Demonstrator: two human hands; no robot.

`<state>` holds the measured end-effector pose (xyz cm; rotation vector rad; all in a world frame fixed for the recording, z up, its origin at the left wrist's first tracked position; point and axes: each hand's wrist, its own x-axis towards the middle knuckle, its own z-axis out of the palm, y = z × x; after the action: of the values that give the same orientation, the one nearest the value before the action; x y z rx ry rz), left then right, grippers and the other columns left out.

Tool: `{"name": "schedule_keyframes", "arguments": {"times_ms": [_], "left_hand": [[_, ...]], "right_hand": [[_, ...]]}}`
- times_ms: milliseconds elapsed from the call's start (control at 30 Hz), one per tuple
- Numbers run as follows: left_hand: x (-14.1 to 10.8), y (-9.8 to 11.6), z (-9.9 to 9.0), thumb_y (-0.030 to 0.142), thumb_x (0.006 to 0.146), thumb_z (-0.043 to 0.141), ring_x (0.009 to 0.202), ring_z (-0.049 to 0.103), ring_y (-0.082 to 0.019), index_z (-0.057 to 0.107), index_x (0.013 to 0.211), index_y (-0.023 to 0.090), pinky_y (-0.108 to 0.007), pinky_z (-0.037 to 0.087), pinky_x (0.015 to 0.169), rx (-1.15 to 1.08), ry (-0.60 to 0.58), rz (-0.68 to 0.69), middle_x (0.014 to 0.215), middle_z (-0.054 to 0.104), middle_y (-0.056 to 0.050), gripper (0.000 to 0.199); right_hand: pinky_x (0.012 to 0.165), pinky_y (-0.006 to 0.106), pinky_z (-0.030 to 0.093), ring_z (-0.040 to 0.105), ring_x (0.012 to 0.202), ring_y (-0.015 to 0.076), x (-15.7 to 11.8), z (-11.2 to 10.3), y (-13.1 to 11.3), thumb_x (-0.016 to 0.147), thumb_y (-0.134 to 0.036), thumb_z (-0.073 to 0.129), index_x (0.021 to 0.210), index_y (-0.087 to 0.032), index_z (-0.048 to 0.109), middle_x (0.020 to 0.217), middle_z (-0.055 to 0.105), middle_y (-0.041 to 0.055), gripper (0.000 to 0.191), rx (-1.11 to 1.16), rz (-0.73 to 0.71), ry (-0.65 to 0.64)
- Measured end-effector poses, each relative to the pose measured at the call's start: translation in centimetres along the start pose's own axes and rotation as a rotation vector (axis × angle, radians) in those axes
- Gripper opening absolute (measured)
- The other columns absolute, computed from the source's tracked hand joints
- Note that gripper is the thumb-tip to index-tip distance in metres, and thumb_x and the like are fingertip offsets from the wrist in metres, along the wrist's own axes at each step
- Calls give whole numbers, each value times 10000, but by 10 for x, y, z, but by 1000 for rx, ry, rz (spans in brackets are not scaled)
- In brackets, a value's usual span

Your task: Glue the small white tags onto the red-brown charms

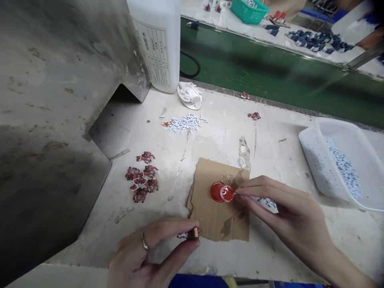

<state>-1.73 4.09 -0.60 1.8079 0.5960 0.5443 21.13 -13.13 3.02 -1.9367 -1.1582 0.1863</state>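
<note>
A small brown figurine is pinched in the left hand over the table; the right hand, fingertips closed on something tiny, is held at the red cap on cardboard, seemingly for dipping.

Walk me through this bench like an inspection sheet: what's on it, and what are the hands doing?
Surface: pale worktable, stained.
Job's things: red cap on cardboard; small brown piece.
Clutter: brown figures, white bits, tray, jug, rag.
Hands: left hand pinches the brown piece; right hand has its fingertips at the cap.
Cables: black loop on the green belt.
Surroundings: grey metal housing.
</note>
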Motion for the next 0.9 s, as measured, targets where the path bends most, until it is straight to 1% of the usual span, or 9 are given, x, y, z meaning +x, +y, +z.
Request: {"name": "schedule_keyframes", "arguments": {"times_ms": [100,167,233,400,567,633,767,833,900], "left_hand": [[9,1,-2,339,1096,845,943,886,-49,822,1166,391,-18,646,962,27,-78,128,1086,901,132,90],[12,3,-1,294,1088,852,941,881,-44,807,1159,370,-15,641,963,15,-114,158,1063,897,129,113],[15,5,4,288,1111,824,966,885,-43,786,1172,359,-24,642,987,-15,-135,162,1076,905,131,101],[21,12,14,343,1127,807,925,892,-39,777,1147,330,-5,623,976,-42,-149,209,1057,910,137,38],[24,14,12,187,1071,845,946,903,-80,777,1177,327,-57,670,961,-41,-192,197,1105,909,121,188],[22,12,12,181,1066,842,941,902,-85,781,1182,333,-66,679,956,-48,-198,198,1096,907,124,201],[17,10,16,272,1098,817,873,890,-119,798,1154,354,-145,734,886,-62,-104,170,1049,901,119,100],[16,12,16,241,1097,817,880,892,-114,792,1173,356,-141,731,893,-29,-115,187,1055,902,124,141],[16,14,13,162,1081,813,911,900,-108,771,1218,351,-133,727,924,29,-129,250,1077,902,126,237]], "right_hand": [[695,218,755,903,788,186,-3,-1,-6,969,-159,839,1020,-373,900,933,944,-42,228,4,21,43],[674,227,758,901,779,194,-7,0,-15,948,-162,846,1007,-398,896,905,938,-55,247,18,56,74],[655,243,767,911,795,212,-12,2,-28,937,-156,829,1009,-416,889,890,931,-58,276,71,86,75],[697,312,813,950,894,280,-23,17,-48,915,-103,806,1090,-442,875,964,945,-31,388,266,125,-6],[679,318,813,944,812,286,-21,29,-51,898,-177,810,1040,-489,856,954,953,-75,345,307,173,16],[663,330,812,941,795,298,-21,30,-51,891,-191,813,1045,-504,856,952,954,-75,352,308,173,16],[653,356,820,945,812,318,-22,28,-48,894,-187,825,1121,-546,865,984,960,-77,427,267,149,-27],[679,334,824,950,835,308,-23,25,-46,906,-178,834,1193,-540,867,1033,968,-70,463,243,119,-53],[707,307,822,953,856,292,-27,23,-43,931,-198,833,1260,-519,858,1073,970,-59,460,235,90,-67]]}}
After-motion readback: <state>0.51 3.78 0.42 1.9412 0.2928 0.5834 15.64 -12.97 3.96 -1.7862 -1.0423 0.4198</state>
